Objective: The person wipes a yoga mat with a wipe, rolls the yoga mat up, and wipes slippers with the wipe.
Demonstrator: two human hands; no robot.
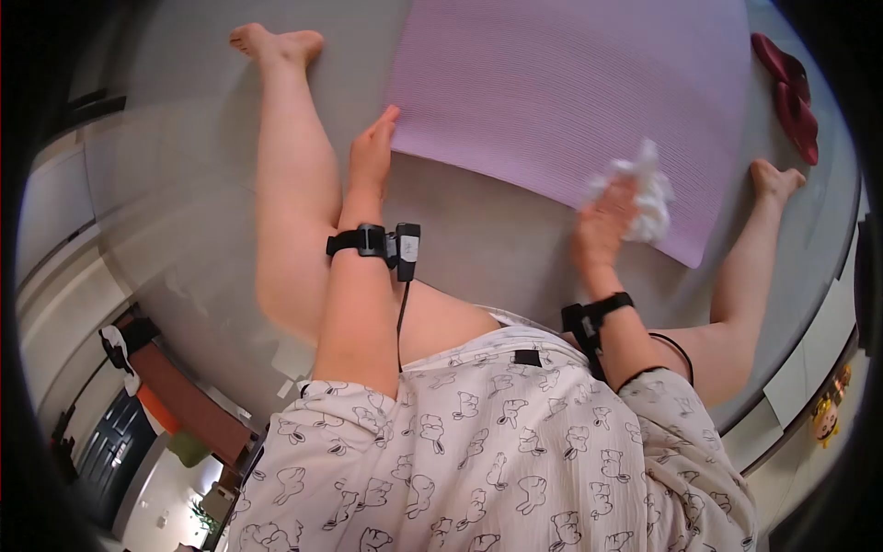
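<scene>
A lilac exercise mat [552, 83] with a finely ribbed surface lies on the grey floor in front of me. At its near left corner is my left hand [372, 158], its fingers stretched out along the mat's edge and touching it; the thumb is hard to make out. My right hand [607, 221] is over the near right part of the mat, closed on a crumpled white cloth [651, 204]. Motion blurs both that hand and the cloth. Each forearm wears a black strap with a small device [407, 250] and a cable.
My bare legs are spread on either side of the mat. Dark red slippers [789, 97] lie on the floor at the far right. A brown bench-like piece [189, 400] stands at the lower left, and a yellow toy [825, 421] is by the right-hand wall.
</scene>
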